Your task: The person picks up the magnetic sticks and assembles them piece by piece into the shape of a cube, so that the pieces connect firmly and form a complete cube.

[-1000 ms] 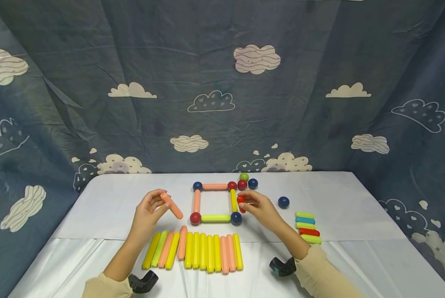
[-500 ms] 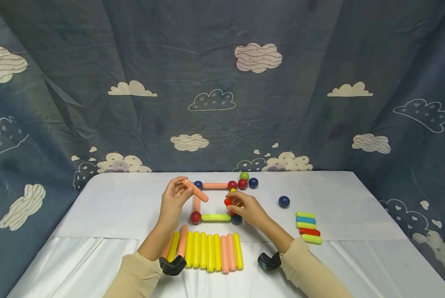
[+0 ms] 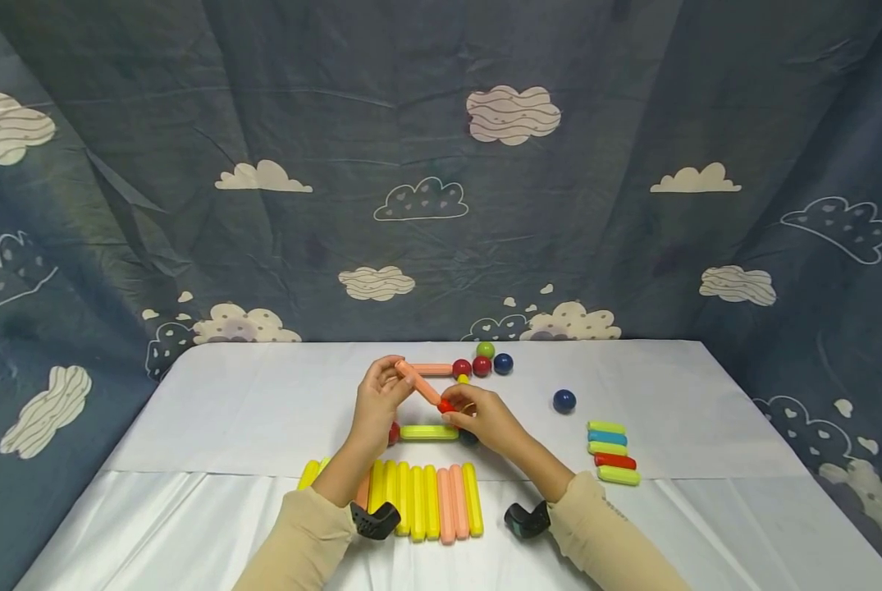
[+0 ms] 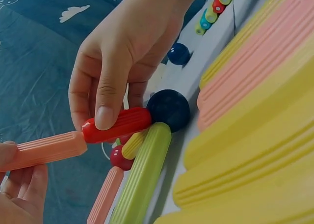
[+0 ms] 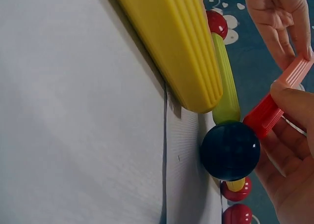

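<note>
My left hand point(image 3: 377, 406) holds a salmon-coloured ribbed stick point(image 3: 420, 384) slantwise above the table. A short red stick point(image 4: 117, 126) is pinched between thumb and fingers of my right hand point(image 3: 488, 417). The two sticks meet end to end. Beneath them lies a square of sticks and balls: a lime stick point(image 3: 429, 432) in front, a salmon stick point(image 3: 433, 370) at the back, a yellow stick on the right mostly behind my hand. The front-right dark blue ball point(image 5: 230, 151) lies near the red stick's lower end; touching, I cannot tell. My left hand hides the square's left side.
A row of long yellow and salmon sticks point(image 3: 418, 502) lies in front, partly under my left forearm. Short coloured sticks point(image 3: 612, 450) are lined up at right, with a lone blue ball point(image 3: 564, 401) behind. Green, red and blue balls point(image 3: 503, 364) sit at the back.
My left hand has moved right with the salmon stick, over the square. My right hand has moved left with the red stick. The sticks, apart before, now meet at their ends.
</note>
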Demonstrator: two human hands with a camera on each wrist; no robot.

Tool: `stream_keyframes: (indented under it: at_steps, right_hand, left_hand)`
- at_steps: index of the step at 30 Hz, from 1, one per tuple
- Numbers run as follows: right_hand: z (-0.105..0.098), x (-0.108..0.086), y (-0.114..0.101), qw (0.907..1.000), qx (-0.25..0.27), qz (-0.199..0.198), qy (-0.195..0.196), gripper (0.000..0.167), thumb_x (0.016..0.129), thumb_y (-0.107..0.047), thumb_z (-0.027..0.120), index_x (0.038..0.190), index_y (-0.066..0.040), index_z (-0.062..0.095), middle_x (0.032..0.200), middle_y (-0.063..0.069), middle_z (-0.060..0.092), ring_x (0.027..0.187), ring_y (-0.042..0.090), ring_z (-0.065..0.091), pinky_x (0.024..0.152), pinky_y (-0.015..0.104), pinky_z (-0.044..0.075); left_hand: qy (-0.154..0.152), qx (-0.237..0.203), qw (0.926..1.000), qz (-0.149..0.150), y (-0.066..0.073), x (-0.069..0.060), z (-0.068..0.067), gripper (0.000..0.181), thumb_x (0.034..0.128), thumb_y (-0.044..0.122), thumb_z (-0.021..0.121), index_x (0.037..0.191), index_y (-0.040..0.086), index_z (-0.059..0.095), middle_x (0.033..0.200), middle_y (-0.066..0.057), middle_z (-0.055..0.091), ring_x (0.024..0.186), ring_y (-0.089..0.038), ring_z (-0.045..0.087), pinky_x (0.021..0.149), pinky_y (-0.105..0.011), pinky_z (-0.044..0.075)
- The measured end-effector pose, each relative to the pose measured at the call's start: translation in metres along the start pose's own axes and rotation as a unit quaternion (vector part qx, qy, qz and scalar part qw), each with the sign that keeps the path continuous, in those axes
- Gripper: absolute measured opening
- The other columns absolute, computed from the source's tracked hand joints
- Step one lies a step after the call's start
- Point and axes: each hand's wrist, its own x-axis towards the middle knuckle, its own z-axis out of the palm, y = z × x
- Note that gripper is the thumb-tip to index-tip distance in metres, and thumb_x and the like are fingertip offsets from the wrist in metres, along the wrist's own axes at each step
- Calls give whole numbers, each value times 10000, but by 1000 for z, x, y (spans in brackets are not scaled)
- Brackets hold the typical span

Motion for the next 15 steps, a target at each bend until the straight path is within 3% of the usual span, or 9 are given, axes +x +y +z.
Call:
stream_keyframes:
  at_steps: [8, 12, 15]
  right_hand:
    - [2, -1, 1, 9998, 172, 60, 79, 218, 796, -86, 681, 1002, -58, 612, 871, 6, 630, 772, 132, 578, 735, 324, 488]
    - [2, -1, 2, 9995, 270, 104, 112, 213, 799, -77, 677, 1002, -57, 613, 878, 11, 631, 786, 140, 578, 745, 323, 485]
    - [2, -2, 3, 9993, 350, 77, 137, 209, 802, -81, 674, 1001, -56, 615, 882, 19, 634, 795, 154, 583, 748, 334, 487]
  left_hand:
    - [-146, 678, 9974, -178, 5, 3, -6, 367, 911, 85, 526, 1271, 103, 453, 1142, -128, 432, 855, -202, 571, 781, -385, 486]
    - [-410, 1421, 9881, -415, 8, 5, -13, 372, 938, 196, 490, 1304, 161, 431, 1168, -106, 442, 725, -178, 561, 603, -320, 517]
    - [-506, 1873, 9795, -549, 9, 5, -15, 358, 887, 274, 575, 1199, 112, 508, 1051, -121, 531, 612, -172, 530, 484, -242, 457]
